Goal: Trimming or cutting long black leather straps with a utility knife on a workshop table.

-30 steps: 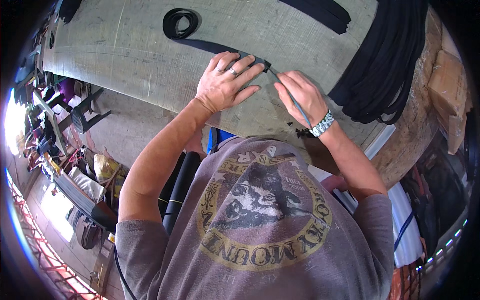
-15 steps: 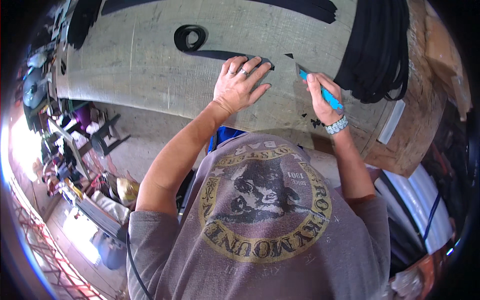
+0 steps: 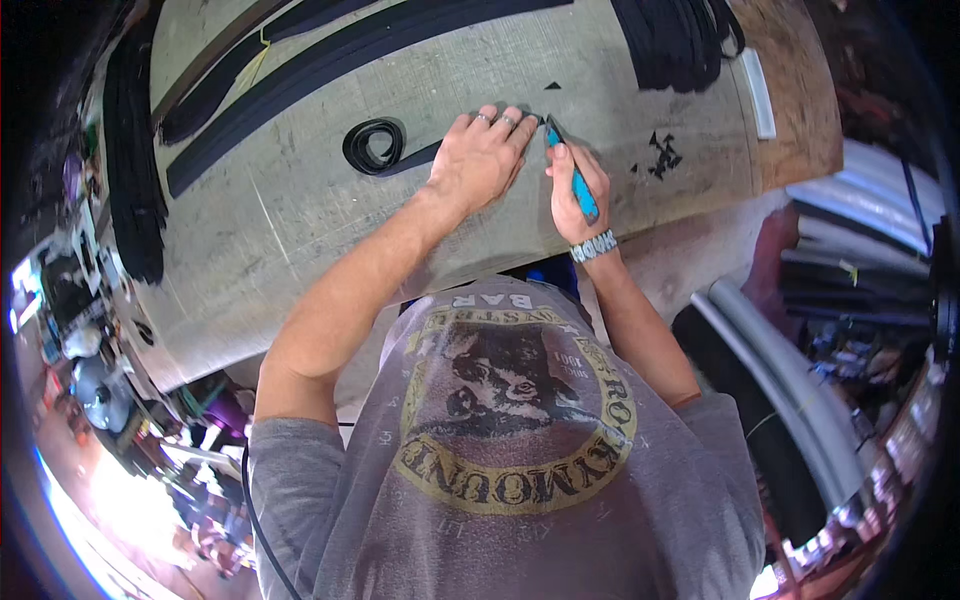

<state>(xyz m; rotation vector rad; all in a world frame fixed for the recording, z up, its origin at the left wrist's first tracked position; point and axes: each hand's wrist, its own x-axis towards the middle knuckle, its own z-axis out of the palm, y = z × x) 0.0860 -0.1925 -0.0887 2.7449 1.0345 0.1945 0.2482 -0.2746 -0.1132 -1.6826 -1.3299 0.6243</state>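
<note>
Head view, looking down over the person's own shoulders and grey printed shirt (image 3: 500, 440).

Left hand (image 3: 480, 160): flat, palm down, fingers spread and pressed on the table (image 3: 300, 230). It holds nothing in a grip; it pins down a black strip (image 3: 415, 157). The strip runs out from under the hand toward the left and ends in a small black coil (image 3: 373, 145) lying flat on the table, just beside the hand. Rings visible on two fingers.

Right hand (image 3: 573, 185): closed around a blue-handled knife (image 3: 575, 178). The handle lies along the hand; the tip points up and left, meeting the table right at the left hand's fingertips. Cannot tell whether the tip touches the strip itself. A metal watch (image 3: 593, 246) sits on the right wrist.

Both hands are close together, near the middle of the table and somewhat toward its near edge.

Other items on the table:
- long black strips (image 3: 330, 60) laid side by side, running from the left edge toward the far edge;
- a dark bundle of strips (image 3: 675, 40) at the far right corner;
- a heap of black strips (image 3: 130, 180) hanging along the left edge;
- small black offcuts (image 3: 660, 158) near the right edge, well apart from the hands.
</note>
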